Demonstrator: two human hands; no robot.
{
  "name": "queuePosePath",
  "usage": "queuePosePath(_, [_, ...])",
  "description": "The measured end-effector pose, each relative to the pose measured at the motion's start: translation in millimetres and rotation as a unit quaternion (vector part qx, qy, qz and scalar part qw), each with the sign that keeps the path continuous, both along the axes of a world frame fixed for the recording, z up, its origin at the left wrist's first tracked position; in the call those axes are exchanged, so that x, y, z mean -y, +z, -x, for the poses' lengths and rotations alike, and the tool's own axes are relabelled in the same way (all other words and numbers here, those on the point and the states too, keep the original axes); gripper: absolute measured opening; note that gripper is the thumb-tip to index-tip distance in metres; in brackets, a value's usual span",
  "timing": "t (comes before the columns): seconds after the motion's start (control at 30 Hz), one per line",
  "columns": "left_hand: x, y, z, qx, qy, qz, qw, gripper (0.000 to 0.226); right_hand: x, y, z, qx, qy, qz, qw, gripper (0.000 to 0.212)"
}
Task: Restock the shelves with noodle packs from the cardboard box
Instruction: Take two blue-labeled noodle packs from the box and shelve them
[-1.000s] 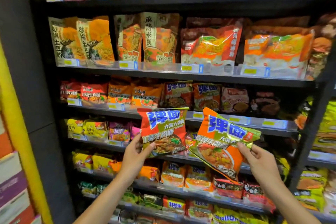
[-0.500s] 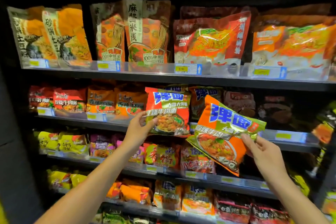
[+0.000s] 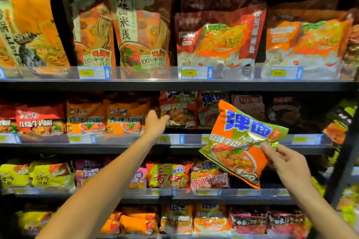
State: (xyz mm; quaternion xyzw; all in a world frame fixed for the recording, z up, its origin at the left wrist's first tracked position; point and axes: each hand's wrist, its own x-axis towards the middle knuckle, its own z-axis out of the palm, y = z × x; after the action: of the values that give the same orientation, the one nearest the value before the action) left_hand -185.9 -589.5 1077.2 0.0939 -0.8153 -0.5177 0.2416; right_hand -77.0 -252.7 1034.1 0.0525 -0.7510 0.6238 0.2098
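My left hand (image 3: 155, 123) reaches into the middle shelf (image 3: 120, 148) and holds the lower left corner of a red noodle pack (image 3: 179, 111) with blue lettering, thumb on its front. That pack stands upright among the shelf's row, next to a similar pack (image 3: 208, 110). My right hand (image 3: 285, 163) pinches the right edge of an orange and green noodle pack (image 3: 240, 141), which hangs tilted in front of the shelf rail. The cardboard box is out of view.
Tall noodle bags (image 3: 139, 31) fill the upper shelf behind price tags (image 3: 196, 72). Orange packs (image 3: 126, 118) sit left of my left hand. Dark packs (image 3: 281, 110) lie at the middle shelf's right. Lower shelves hold yellow, purple and red packs (image 3: 169, 176).
My left hand has moved up and forward, carrying the red pack from in front of the shelf into the middle shelf row. The right hand's pack has stayed roughly where it was.
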Motion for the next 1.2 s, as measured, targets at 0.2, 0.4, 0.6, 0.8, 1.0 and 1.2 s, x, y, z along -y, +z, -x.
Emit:
queuePosePath(0.2, [-1, -2, 12, 0.107, 0.015, 0.246, 0.963, 0.018, -2, 10, 4, 0.0, 0.0, 0.014, 1.0, 0.046])
queuePosePath(0.4, [1, -9, -1, 0.076, 0.011, 0.345, 0.936, 0.03, -7, 35, 24, 0.048, 0.036, 0.011, 0.998, 0.036])
queuePosePath(0.6, [4, -19, -29, -0.039, -0.031, 0.461, 0.886, 0.061, -2, 56, 89, 0.076, 0.051, -0.019, 0.996, 0.044])
queuePosePath(0.8, [-2, -31, -49, -0.08, -0.108, 0.488, 0.862, 0.06, 16, 83, 144, 0.067, 0.025, -0.054, 0.996, 0.036])
queuePosePath(1.0, [-6, -37, -50, -0.063, -0.115, 0.5, 0.856, 0.062, 28, 85, 176, 0.154, -0.016, -0.113, 0.981, 0.02])
queuePosePath(1.2, [-20, -29, -39, -0.028, -0.129, 0.518, 0.845, 0.072, 60, 77, 173, 0.126, 0.006, -0.319, 0.939, 0.057])
